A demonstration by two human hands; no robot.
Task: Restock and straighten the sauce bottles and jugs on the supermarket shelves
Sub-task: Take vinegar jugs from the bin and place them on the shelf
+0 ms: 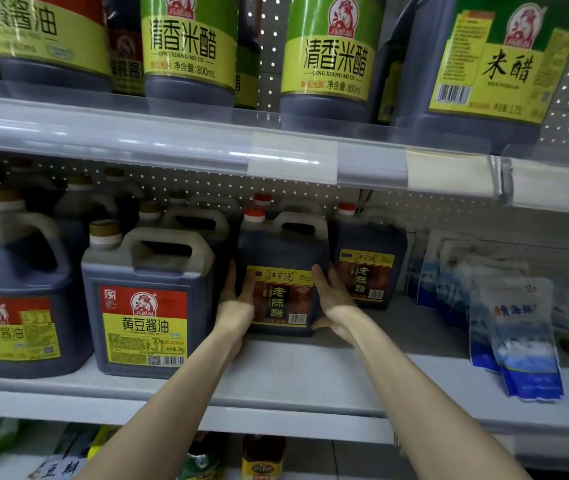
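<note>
A dark vinegar jug (283, 271) with a red cap and a brown-and-yellow label stands on the middle shelf (310, 372), set back from the front edge. My left hand (238, 306) grips its left side with the thumb on the label. My right hand (333, 299) holds its right side, fingers wrapped round the corner. A matching vinegar jug (367, 265) stands just right of it and slightly farther back. To the left, a soy sauce jug (148, 299) with a red-and-yellow label sits near the front.
More soy jugs (16, 292) fill the shelf's left. Blue-and-white bags (515, 327) lean at the right. The upper shelf (276, 147) carries green-labelled rice vinegar bottles (328, 60) close overhead. Below, small bottles (262, 457) show on a lower shelf.
</note>
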